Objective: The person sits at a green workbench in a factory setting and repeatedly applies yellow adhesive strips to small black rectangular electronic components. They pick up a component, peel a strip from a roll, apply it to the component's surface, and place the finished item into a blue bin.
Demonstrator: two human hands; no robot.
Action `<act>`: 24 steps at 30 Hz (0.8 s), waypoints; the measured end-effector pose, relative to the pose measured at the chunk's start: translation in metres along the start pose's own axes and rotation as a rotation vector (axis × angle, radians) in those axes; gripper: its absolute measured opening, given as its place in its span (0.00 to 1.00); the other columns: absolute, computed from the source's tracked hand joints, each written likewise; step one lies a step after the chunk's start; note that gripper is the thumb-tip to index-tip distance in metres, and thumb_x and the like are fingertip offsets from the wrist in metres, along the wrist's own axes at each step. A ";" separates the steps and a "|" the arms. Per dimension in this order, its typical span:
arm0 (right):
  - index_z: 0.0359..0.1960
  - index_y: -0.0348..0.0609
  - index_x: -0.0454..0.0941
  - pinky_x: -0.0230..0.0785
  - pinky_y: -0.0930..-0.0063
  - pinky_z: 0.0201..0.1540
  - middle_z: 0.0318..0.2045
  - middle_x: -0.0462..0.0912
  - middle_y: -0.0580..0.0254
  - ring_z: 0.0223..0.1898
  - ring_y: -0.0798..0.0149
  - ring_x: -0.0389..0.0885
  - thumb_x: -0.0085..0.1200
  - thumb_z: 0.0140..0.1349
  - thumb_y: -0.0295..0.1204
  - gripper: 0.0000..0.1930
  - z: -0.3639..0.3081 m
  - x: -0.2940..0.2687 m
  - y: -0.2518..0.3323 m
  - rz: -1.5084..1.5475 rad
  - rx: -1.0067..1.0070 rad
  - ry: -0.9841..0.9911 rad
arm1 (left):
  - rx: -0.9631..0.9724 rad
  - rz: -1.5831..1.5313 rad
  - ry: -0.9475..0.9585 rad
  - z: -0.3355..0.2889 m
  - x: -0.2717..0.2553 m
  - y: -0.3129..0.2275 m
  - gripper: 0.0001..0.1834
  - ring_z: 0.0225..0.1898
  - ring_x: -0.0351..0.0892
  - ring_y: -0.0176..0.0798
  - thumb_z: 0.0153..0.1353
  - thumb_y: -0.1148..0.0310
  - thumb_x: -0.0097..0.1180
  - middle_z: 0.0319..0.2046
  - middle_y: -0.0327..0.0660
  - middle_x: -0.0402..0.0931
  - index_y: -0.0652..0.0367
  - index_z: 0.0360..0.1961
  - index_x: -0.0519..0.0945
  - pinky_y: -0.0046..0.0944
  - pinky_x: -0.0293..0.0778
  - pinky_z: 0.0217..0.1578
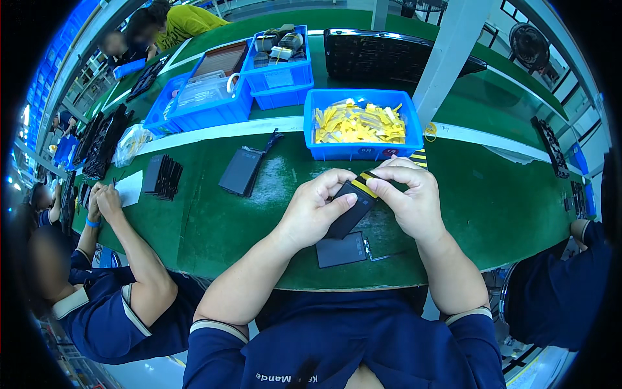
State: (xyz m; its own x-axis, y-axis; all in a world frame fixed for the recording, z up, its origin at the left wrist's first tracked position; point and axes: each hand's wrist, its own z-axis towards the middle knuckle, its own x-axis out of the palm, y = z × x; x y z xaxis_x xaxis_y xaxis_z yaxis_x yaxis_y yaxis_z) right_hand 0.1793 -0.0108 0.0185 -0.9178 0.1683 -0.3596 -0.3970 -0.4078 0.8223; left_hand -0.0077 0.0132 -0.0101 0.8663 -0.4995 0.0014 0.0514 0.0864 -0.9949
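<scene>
My left hand is closed around the side of a flat black battery pack, tilted above the near part of the table. At the pack's upper end, a yellow strip lies across it. The thumb and fingers of my right hand pinch that end, at the strip; its fingertips are partly hidden. Below my hands, a second black battery pack with a thin cable lies flat on the green table. Left of my left hand sits a small stack of black packs.
Beyond my hands stands a blue bin full of yellow strips. More blue bins stand farther left. On my left, a co-worker's hands are over white paper, near stacked packs. A white post rises behind the bin.
</scene>
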 end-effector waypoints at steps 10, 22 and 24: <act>0.28 0.36 0.83 0.68 0.69 0.42 0.26 0.82 0.57 0.32 0.60 0.79 0.63 0.49 0.24 0.05 0.000 0.004 0.002 -0.118 -0.132 -0.043 | 0.007 0.013 -0.024 -0.001 0.002 -0.002 0.16 0.33 0.73 0.25 0.61 0.73 0.56 0.32 0.38 0.78 0.64 0.50 0.72 0.29 0.71 0.36; 0.23 0.39 0.80 0.64 0.55 0.52 0.25 0.79 0.59 0.34 0.56 0.77 0.63 0.44 0.26 0.06 -0.001 0.012 0.002 -0.382 -0.278 -0.090 | 0.004 0.381 0.032 -0.004 0.003 -0.015 0.14 0.38 0.73 0.24 0.64 0.75 0.53 0.39 0.36 0.77 0.64 0.50 0.70 0.26 0.70 0.40; 0.23 0.40 0.79 0.63 0.52 0.54 0.28 0.79 0.60 0.37 0.55 0.77 0.63 0.44 0.26 0.06 -0.001 0.011 0.002 -0.384 -0.284 -0.080 | 0.031 0.431 0.038 -0.006 0.003 -0.016 0.14 0.38 0.74 0.25 0.64 0.76 0.53 0.39 0.37 0.77 0.65 0.50 0.70 0.27 0.70 0.40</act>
State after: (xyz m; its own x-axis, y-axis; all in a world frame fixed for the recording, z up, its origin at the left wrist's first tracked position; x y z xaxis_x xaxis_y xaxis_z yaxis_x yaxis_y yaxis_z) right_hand 0.1679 -0.0104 0.0161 -0.7077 0.4182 -0.5695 -0.6993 -0.5299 0.4798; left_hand -0.0085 0.0052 0.0056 0.7933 -0.4432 -0.4175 -0.2954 0.3194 -0.9004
